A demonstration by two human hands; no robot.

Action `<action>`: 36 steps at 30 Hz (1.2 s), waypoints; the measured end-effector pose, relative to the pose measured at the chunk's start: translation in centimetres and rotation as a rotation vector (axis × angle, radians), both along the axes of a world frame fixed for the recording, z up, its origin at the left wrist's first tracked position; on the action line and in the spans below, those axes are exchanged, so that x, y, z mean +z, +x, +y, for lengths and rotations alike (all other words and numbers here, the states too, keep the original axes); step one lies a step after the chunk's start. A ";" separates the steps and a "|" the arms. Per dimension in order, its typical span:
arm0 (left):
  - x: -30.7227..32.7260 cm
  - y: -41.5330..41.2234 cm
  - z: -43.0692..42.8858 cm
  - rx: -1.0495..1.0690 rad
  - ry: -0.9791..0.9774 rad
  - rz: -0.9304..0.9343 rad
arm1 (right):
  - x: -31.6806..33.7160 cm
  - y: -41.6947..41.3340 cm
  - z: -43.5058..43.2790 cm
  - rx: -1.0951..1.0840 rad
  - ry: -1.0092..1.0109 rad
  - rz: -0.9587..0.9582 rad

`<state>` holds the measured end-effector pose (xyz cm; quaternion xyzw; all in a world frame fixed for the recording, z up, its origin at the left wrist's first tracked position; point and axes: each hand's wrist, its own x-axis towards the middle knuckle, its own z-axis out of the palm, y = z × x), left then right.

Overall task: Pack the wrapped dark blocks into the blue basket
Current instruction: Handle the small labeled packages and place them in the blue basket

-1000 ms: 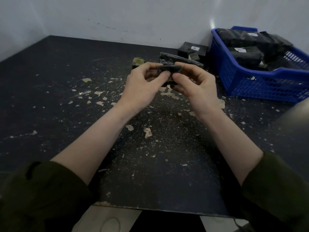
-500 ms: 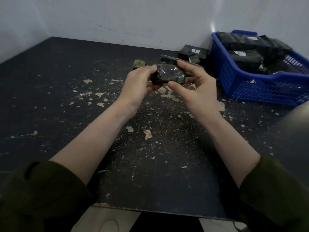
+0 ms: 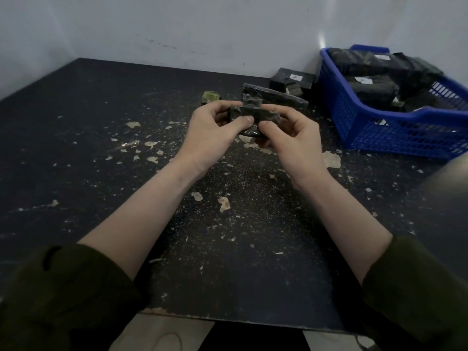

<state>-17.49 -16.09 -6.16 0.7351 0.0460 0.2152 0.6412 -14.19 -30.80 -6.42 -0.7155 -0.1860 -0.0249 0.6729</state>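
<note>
— Where's the block (image 3: 253,119) right now?

— Up in the air over the middle of the table (image 3: 101,127), between both hands and well to the left of the basket (image 3: 395,134). Its long side runs left to right, close to level, with one broad face turned up towards the person.

— And the grip?

— Left hand (image 3: 210,134) is curled round the left end, thumb pressed on top. Right hand (image 3: 291,141) is pinching the right end, thumb on the near edge, fingers wrapped behind. Both are clamped on it.

— What's in the basket?

— It's blue plastic with lattice sides, sitting far right against the wall (image 3: 228,26). Dark wrapped bundles (image 3: 372,91) are piled in it at different angles, a couple showing small white labels. How many exactly, I can't tell.

— Anything else out on the table?

— A flat dark packet (image 3: 276,96) just behind the hands, with shiny film on it. Beyond that there's a boxy parcel (image 3: 291,78) with a white label, near the basket's left side. A small greenish lump (image 3: 210,97) sits off to the left of the packet.

— The wrapping?

— Glossy, crinkled film, tight over a dark rectangular slab. The tabletop's matt black, littered with pale flakes (image 3: 224,203) and fine crumbs. Dark green sleeves (image 3: 63,295) are pushed up both forearms.
</note>
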 end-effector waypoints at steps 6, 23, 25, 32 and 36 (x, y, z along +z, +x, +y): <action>-0.2 0.2 -0.1 0.014 0.032 0.015 | 0.1 0.1 -0.3 0.010 0.009 -0.007; -0.7 0.7 0.2 0.097 -0.195 0.023 | 0.6 -0.2 -0.2 0.033 0.119 -0.003; -0.4 0.5 -0.1 0.040 -0.219 0.018 | 0.7 -0.3 -0.1 0.032 0.110 -0.019; -0.3 0.0 -0.5 0.017 -0.057 0.018 | 0.7 -0.5 -0.2 0.077 0.098 -0.069; -0.2 0.0 -0.5 0.029 0.002 -0.022 | 0.5 -0.2 0.0 0.049 0.060 -0.019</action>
